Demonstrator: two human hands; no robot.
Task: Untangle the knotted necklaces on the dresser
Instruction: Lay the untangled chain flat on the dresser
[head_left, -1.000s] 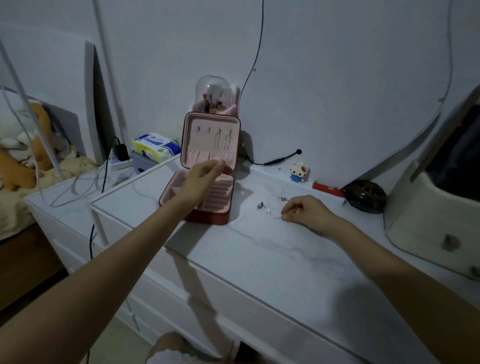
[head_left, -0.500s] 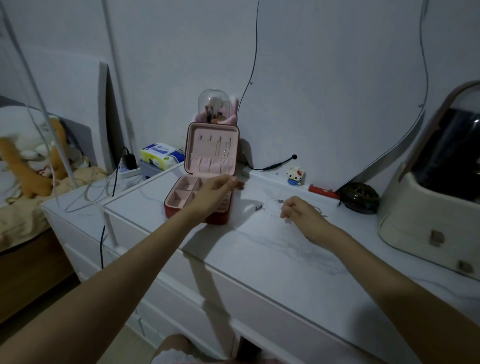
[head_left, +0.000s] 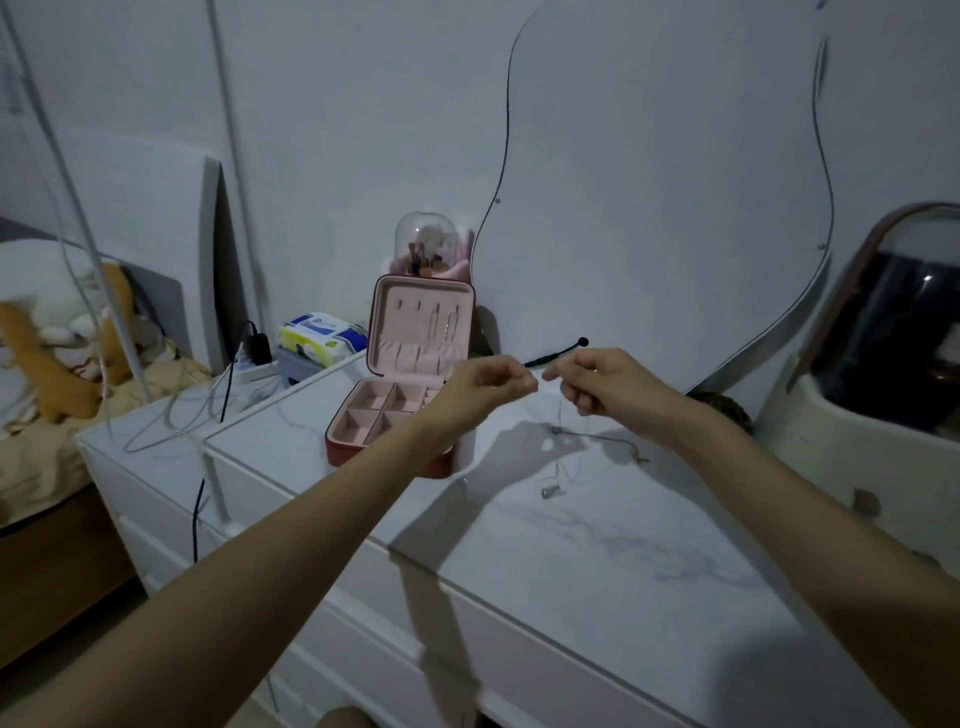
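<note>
Your left hand (head_left: 485, 384) and right hand (head_left: 592, 382) are raised close together above the marble surface (head_left: 597, 551), fingers of each pinched on the thin necklaces (head_left: 558, 447), which hang down tangled to the surface just right of the open pink jewelry box (head_left: 410, 374).

A dim room is seen: pale wall (head_left: 363, 104), white marbled desk (head_left: 597, 561), bed (head_left: 47, 447) at left.
</note>
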